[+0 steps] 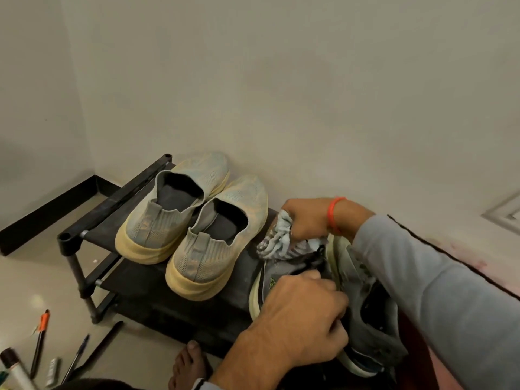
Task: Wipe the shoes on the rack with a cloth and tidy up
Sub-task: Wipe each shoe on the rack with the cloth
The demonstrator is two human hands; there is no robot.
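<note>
Black metal rack (84, 237) stands against the wall, taken here as landmark. On the floor left of the rack: pens (39, 342), one with an orange clip, and a marker (14, 367). A bare foot (188, 364) rests just in front of the rack. On the rack's top shelf, left part: pair of pale knit slip-on shoes (197, 229) with yellowed soles, side by side, touching, heels toward the camera. On the rack's right part: two grey shoes (363, 299), tilted on their sides. Left hand (298, 319) curls its fingers round the nearer grey shoe. Right hand (306, 218), orange band at wrist, grips a bunched striped cloth (278, 243), pressed on the grey shoes at the rack's right rear.
</note>
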